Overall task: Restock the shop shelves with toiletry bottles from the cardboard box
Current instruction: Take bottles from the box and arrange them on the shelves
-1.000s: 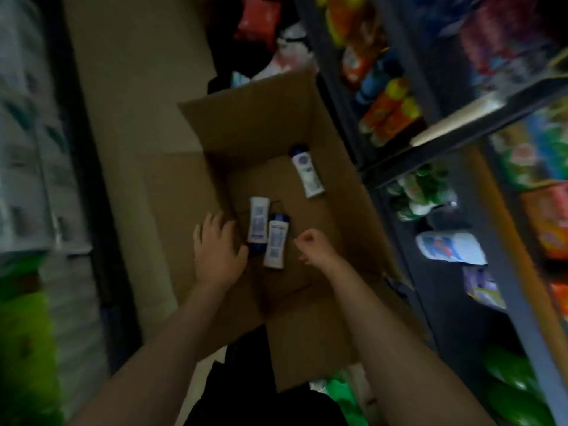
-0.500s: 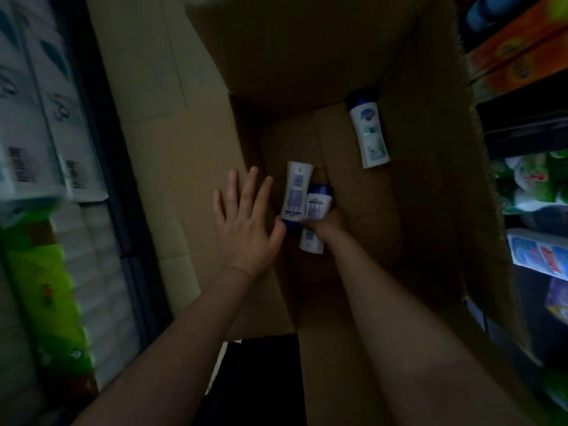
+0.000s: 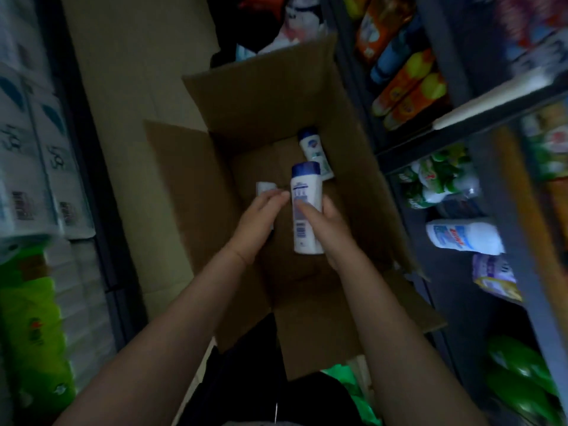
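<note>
An open cardboard box [image 3: 362, 192] stands on the floor below me. My right hand [image 3: 330, 229] grips a white toiletry bottle with a blue cap [image 3: 304, 192], upright above the box, thumb across its label. My left hand [image 3: 258, 222] is beside it, fingers fairly straight, their tips at the bottle's left edge. A second white bottle [image 3: 265, 187] shows only its end beyond my left fingers; the rest is hidden. A third bottle with a blue cap [image 3: 312, 149] lies on the box floor at the far side.
Dark shop shelves [image 3: 461, 118] at the right hold orange bottles [image 3: 408, 87], green packs [image 3: 439, 176] and a lying white bottle [image 3: 464, 238]. White cartons [image 3: 33, 167] and green packs [image 3: 30, 333] fill the left rack. A beige floor strip [image 3: 129, 118] runs left of the box.
My right hand has lifted one bottle out of the box bottom. My left hand came off the box flap and moved in beside that bottle. The view pulled back up.
</note>
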